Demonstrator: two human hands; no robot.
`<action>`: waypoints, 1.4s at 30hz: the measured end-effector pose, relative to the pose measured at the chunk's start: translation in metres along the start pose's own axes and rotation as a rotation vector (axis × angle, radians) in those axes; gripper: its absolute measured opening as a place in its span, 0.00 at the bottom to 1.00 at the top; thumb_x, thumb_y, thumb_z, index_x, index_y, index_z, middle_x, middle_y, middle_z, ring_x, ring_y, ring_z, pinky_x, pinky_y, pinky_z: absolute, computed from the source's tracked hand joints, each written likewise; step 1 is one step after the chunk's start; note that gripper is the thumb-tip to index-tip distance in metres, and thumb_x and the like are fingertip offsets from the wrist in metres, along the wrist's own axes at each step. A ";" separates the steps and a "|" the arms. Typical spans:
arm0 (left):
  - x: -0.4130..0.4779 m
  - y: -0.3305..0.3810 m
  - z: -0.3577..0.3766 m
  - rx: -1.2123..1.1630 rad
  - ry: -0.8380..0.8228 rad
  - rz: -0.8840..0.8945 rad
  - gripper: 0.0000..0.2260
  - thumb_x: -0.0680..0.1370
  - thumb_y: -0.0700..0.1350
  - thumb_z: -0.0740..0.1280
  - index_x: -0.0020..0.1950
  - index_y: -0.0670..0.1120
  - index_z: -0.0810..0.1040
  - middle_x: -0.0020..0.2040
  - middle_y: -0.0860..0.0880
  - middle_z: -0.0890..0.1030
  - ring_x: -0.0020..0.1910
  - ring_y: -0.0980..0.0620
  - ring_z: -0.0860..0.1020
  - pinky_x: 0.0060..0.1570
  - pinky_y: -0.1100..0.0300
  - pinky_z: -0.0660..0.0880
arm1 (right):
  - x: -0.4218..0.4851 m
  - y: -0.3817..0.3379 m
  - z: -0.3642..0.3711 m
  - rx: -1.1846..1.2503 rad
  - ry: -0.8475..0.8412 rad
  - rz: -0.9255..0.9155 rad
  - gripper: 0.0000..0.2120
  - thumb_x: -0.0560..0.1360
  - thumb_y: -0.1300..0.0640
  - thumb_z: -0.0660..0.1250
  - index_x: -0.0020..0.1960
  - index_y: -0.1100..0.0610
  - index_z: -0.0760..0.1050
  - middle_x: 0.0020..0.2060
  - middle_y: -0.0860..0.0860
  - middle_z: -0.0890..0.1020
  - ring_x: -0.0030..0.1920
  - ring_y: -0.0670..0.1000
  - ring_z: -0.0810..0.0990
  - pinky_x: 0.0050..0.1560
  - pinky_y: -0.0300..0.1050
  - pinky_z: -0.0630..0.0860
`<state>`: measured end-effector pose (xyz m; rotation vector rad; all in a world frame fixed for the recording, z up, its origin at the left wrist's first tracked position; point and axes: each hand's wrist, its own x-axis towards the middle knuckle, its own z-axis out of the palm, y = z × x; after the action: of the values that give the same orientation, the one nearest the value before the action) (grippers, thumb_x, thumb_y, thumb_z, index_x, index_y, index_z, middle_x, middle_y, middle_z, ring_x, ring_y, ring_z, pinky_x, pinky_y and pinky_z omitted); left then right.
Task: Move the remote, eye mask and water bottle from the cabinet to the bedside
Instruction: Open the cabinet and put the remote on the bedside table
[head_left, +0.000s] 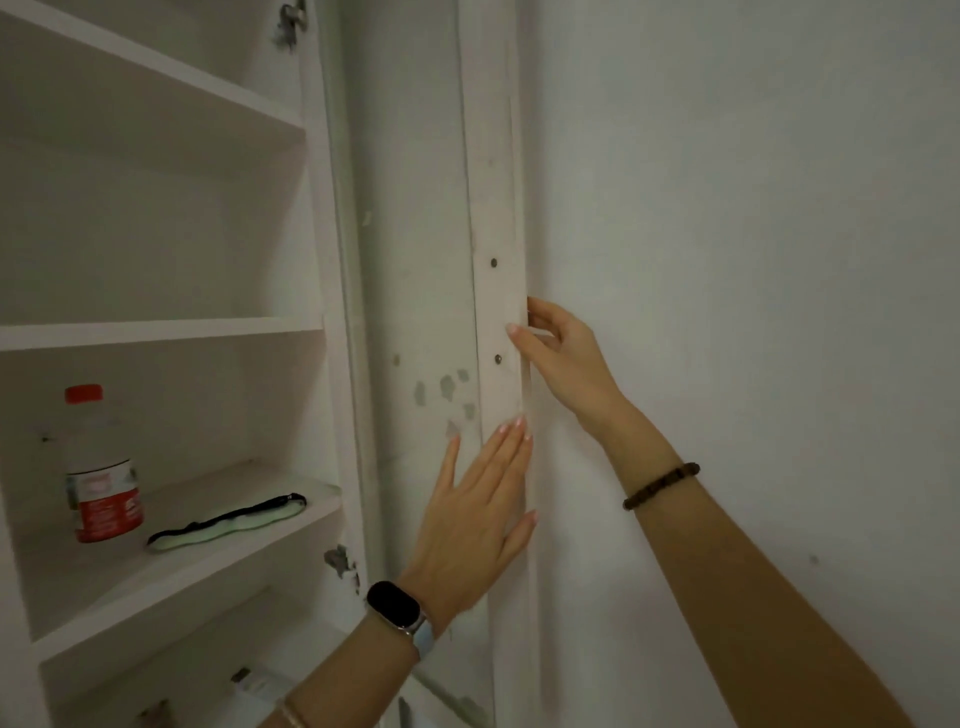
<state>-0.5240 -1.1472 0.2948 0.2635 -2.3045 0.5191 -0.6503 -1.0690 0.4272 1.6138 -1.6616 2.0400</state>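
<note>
White cabinet door (493, 218) — right hand (563, 358) grip round its edge; left hand (480, 519) flat against it

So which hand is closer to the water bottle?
Left. The left hand lies flat on the open door, to the right of the water bottle. The right hand grips the door edge higher up and farther right.

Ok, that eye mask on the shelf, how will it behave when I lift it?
The eye mask looks like thin, soft fabric lying flat, so it is probably floppy and light. Its black strap lies loose along it and may dangle or snag. It seems unlikely to roll.
</note>
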 end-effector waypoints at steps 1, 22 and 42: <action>0.005 0.001 0.006 -0.003 -0.010 0.000 0.29 0.82 0.57 0.50 0.78 0.44 0.48 0.78 0.47 0.49 0.77 0.52 0.46 0.73 0.41 0.53 | 0.003 0.004 -0.004 -0.010 -0.006 0.006 0.21 0.78 0.54 0.66 0.70 0.57 0.69 0.62 0.49 0.78 0.58 0.41 0.78 0.54 0.32 0.76; 0.037 -0.007 0.014 -0.030 -0.020 0.096 0.27 0.81 0.54 0.51 0.78 0.46 0.50 0.78 0.48 0.51 0.77 0.53 0.47 0.73 0.41 0.50 | 0.017 0.029 -0.016 -0.085 -0.023 0.045 0.20 0.81 0.52 0.61 0.71 0.56 0.66 0.64 0.50 0.77 0.63 0.47 0.76 0.66 0.46 0.73; -0.182 -0.097 -0.064 -0.126 0.036 -0.443 0.09 0.75 0.38 0.66 0.54 0.41 0.76 0.49 0.44 0.78 0.46 0.46 0.75 0.45 0.55 0.72 | -0.170 0.037 0.137 -0.722 -0.167 -0.340 0.10 0.75 0.58 0.65 0.57 0.55 0.75 0.46 0.50 0.79 0.47 0.52 0.77 0.48 0.48 0.74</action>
<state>-0.3236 -1.1995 0.2337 0.6751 -2.1439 0.1525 -0.5050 -1.0965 0.2630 1.6480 -1.7254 0.9969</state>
